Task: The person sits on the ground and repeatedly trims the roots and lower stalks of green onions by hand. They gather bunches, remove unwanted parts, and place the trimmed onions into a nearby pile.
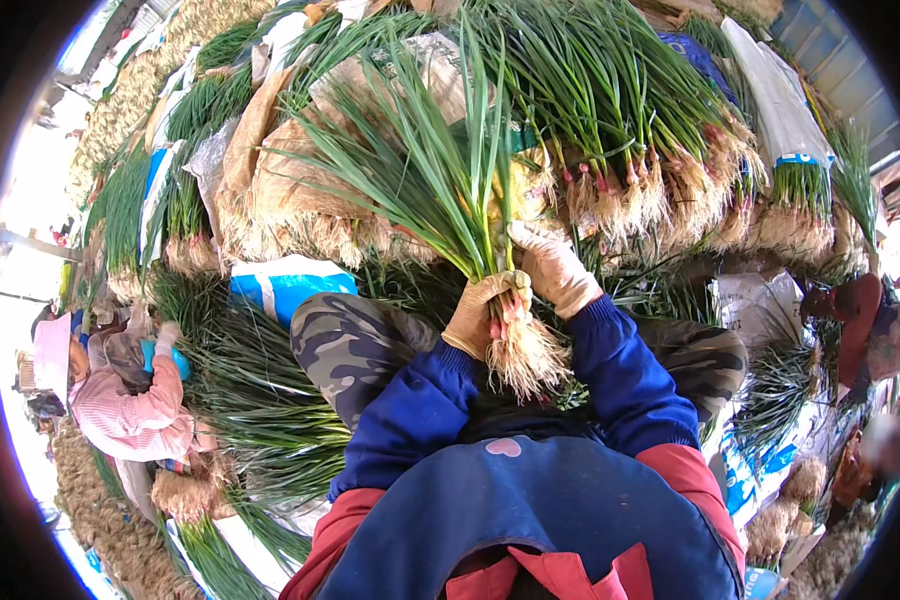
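Note:
My left hand (480, 315), in a thin pale glove, is closed around the lower stems of a bunch of green onions (469, 202). Their pinkish bulbs and long pale roots hang below the fist, and the green leaves fan out upward. My right hand (556, 268), gloved too, is just right of the stems, its fingertips at a stalk beside the bunch; whether it pinches that stalk I cannot tell. Beyond my hands lies a long pile of green onions (607, 90), roots towards me, next to a tan woven sack (307, 169).
A blue and white bag (292, 289) lies by my camouflage-clad left knee. Loose green leaves (270, 397) spread at the left, where a co-worker in a pink hat (54, 352) sits. Another person (870, 330) is at the right edge. More covered bundles (802, 187) stand at the upper right.

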Available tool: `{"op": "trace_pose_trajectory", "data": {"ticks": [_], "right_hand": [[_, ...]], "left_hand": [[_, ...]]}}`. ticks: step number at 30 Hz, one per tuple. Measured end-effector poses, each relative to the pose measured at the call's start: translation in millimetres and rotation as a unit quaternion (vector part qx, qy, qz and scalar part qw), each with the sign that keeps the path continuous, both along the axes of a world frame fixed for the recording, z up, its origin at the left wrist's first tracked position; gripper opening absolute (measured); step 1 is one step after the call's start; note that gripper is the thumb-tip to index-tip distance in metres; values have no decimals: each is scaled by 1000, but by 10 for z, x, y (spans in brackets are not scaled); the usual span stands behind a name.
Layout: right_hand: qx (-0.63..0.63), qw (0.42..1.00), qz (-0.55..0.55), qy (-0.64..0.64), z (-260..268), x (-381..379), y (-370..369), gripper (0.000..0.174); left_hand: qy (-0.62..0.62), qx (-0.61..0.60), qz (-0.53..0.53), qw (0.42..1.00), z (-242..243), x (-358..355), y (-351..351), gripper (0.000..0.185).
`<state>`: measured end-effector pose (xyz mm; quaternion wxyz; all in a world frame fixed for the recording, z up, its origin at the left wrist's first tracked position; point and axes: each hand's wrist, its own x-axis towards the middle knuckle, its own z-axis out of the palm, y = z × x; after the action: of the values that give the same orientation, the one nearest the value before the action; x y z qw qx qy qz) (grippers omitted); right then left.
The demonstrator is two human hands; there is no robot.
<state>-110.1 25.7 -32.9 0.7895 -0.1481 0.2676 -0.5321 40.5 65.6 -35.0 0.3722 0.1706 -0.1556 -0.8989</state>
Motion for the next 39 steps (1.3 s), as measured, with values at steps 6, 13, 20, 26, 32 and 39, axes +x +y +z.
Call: {"op": "trace_pose_trajectory", "data": {"ticks": [6, 13, 20, 26, 32, 39], "right_hand": [[-80, 993, -69, 60, 33, -110, 335, 12], [-127, 961, -237, 61, 576, -722, 749, 7], [-42, 853, 135, 502, 426, -694, 638, 53], [-255, 688, -52, 677, -123, -272, 206, 33], [-198, 388, 612, 660, -848, -1128, 614, 39], [-119, 818, -46, 560, 366, -781, -282, 35]], "left_hand": [[38, 32, 20, 999, -46, -11, 16, 24], [-142, -46, 42, 988, 22, 23, -128, 18], [-258, -56, 49, 963, 196, -4, -56, 17], [-315, -85, 12, 945, 291, -56, -59, 19], [-198, -22, 36, 979, 57, -61, -71, 13], [-77, -5, 13, 997, 130, 63, -84, 32]]}}
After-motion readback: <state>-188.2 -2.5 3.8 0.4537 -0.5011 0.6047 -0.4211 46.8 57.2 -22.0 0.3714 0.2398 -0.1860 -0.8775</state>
